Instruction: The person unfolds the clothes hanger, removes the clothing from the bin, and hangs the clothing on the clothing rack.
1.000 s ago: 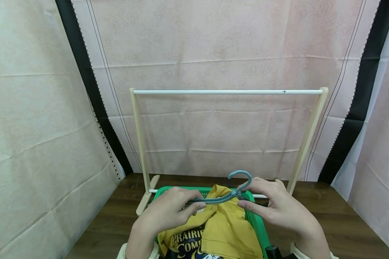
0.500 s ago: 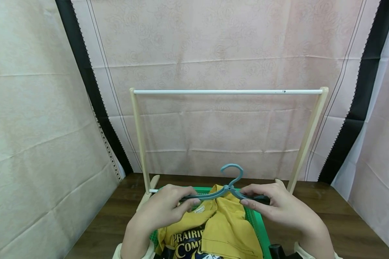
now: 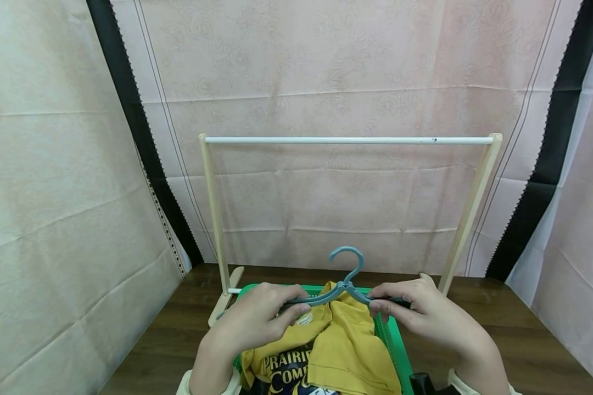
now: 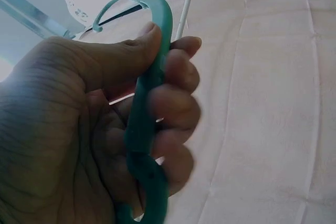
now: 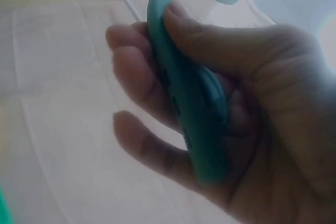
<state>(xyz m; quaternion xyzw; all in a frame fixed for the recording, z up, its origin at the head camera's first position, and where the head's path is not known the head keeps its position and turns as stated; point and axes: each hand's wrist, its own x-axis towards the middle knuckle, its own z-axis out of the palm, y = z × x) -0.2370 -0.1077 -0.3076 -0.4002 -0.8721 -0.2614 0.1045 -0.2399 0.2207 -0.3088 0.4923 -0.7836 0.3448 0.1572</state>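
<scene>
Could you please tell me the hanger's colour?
The hanger is blue, best seen in the head view, though greener in both wrist views.

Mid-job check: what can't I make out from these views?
Head: full print on yellow shirt; hidden by folded cloth and the bottom edge.
Head: near side of green basket; cut off by bottom edge.
Head: part of blue hanger; behind the left hand.
Left wrist: fine detail of fingers; blurred.

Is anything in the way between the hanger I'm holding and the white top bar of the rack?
Nothing visible is. Your left hand and right hand hold the blue hanger, and only the pale backdrop shows between its hook and the white top bar. The yellow shirt lies lower.
</scene>
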